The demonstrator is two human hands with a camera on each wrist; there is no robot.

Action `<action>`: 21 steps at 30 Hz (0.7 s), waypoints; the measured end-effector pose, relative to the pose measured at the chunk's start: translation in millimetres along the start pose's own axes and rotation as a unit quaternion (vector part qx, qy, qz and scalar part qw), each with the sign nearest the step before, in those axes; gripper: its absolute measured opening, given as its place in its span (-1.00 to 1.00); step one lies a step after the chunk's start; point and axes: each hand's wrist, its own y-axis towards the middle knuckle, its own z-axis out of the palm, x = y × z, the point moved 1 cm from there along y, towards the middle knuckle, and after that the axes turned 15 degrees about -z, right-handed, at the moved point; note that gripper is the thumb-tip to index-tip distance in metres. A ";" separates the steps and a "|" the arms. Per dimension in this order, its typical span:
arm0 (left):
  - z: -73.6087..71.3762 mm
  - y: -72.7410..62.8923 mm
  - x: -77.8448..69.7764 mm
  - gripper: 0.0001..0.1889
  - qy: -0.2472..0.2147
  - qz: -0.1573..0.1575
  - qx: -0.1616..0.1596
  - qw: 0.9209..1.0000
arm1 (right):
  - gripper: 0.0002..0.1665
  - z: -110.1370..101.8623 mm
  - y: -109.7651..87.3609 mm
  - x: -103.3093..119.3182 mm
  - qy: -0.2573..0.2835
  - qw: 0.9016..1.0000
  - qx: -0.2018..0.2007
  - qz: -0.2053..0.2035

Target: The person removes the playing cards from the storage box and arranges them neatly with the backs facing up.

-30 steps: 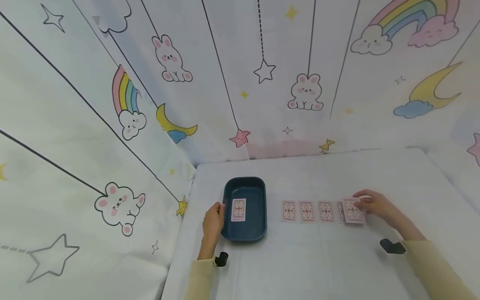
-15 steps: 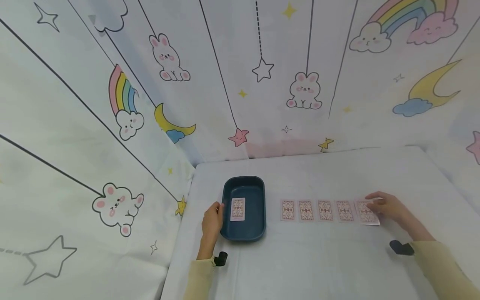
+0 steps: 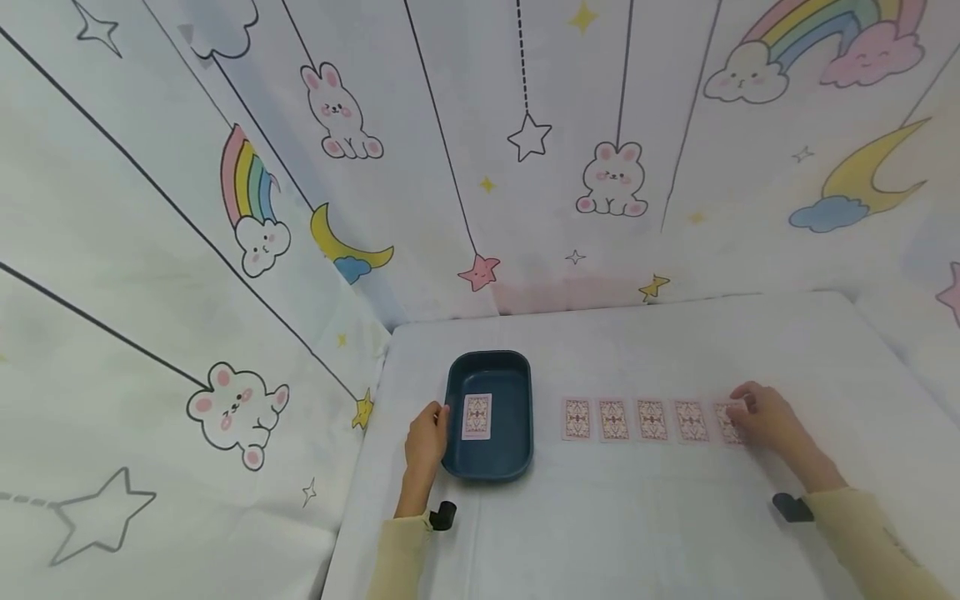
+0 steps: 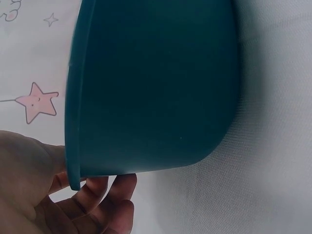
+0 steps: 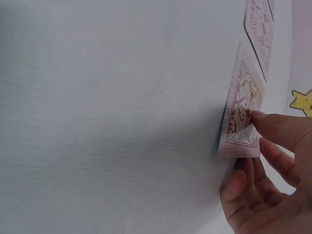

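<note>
Head: end card (image 3: 726, 423) toward the tabletop's (image 3: 600, 525) right edge, tray (image 3: 512, 417) toward its left; a nudge could skew the neighbouring card (image 3: 692, 421). Left wrist: tugging could tip the tray, gripped by the left hand (image 4: 36, 204). Right wrist: slackening could drop the end card, pinched narrowly by the right hand (image 5: 273, 204).

In the head view, the right hand (image 3: 771, 423) hides part of the rightmost card (image 3: 726, 423), whose pattern details are too small to tell. The frame's top edge cuts the blue tray (image 4: 156, 92) in the left wrist view and a neighbouring card (image 5: 260, 31) in the right wrist view.
</note>
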 end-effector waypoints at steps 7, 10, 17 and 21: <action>0.7 0.7 0.8 -0.75 -0.002 -0.002 0.003 1.000 | -0.68 6.7 -6.9 3.2 -0.045 0.998 -0.040 -0.025; 1.0 1.0 0.5 -0.74 -0.002 -0.008 0.007 1.000 | -0.71 5.8 -10.0 7.5 -0.060 0.997 -0.043 -0.028; -0.6 1.8 0.1 -0.74 -0.010 -0.011 0.014 1.000 | -0.71 1.2 -9.2 10.5 -0.064 0.997 -0.029 -0.038; -1.2 0.8 -0.2 -0.73 -0.012 -0.011 0.011 1.000 | -0.68 -0.5 -7.8 6.7 -0.052 0.998 -0.007 -0.034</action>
